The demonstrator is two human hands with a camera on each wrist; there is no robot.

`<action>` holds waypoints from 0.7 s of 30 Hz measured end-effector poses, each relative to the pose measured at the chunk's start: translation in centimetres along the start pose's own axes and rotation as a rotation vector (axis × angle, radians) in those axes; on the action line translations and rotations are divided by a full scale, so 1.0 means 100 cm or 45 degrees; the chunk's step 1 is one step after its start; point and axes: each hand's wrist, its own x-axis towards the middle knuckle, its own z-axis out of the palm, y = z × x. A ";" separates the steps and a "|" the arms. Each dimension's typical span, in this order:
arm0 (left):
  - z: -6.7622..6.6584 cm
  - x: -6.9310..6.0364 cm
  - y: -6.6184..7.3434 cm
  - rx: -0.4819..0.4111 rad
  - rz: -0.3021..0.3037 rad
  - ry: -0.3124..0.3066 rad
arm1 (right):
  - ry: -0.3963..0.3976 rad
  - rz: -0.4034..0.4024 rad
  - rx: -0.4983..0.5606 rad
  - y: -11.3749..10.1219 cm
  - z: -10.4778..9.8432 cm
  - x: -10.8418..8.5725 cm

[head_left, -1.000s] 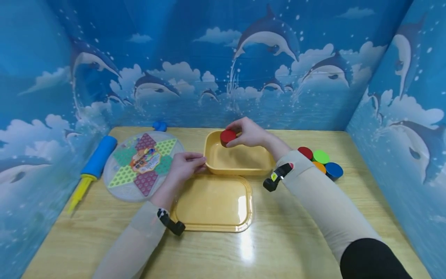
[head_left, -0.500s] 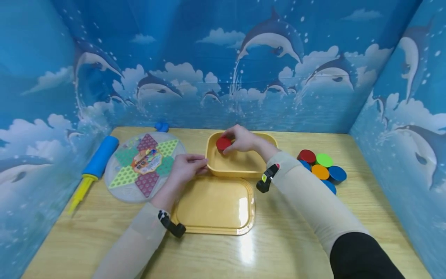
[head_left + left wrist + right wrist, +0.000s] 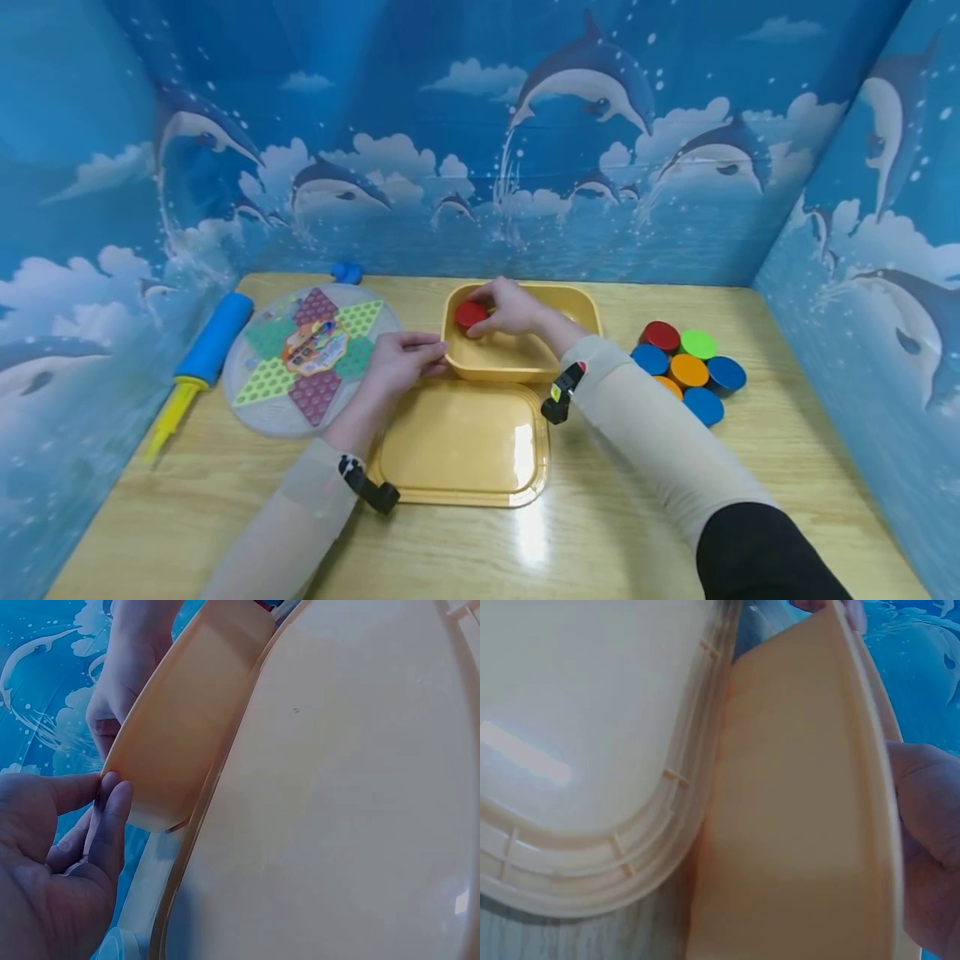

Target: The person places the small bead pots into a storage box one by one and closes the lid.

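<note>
A yellow rectangular plastic box stands at the middle of the table. Its left front corner is pinched at the rim by my left hand, and the left wrist view shows those fingertips on the rim. Inside the box, at its left end, my right hand holds a round red disc-shaped piece by its side. The right wrist view has the box wall hiding most of the right hand. A yellow lid lies flat just in front of the box.
Several round pieces in red, green, orange and blue cluster at right, among them an orange one. A round Chinese checkers board lies left, beside a blue and yellow hand pump. A small blue object sits behind the board.
My right hand has carried the red piece down and leftward within the box. The left hand keeps its place at the box corner. More coloured pieces at right have come into sight.
</note>
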 end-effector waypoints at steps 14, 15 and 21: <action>0.001 -0.002 0.000 -0.004 -0.001 -0.011 | 0.005 -0.027 -0.079 -0.010 0.002 -0.011; 0.001 -0.002 0.000 0.000 -0.003 -0.005 | 0.009 -0.028 -0.098 -0.012 0.000 -0.013; -0.001 -0.002 -0.001 -0.039 0.032 -0.014 | 0.026 -0.022 -0.178 -0.027 -0.010 -0.026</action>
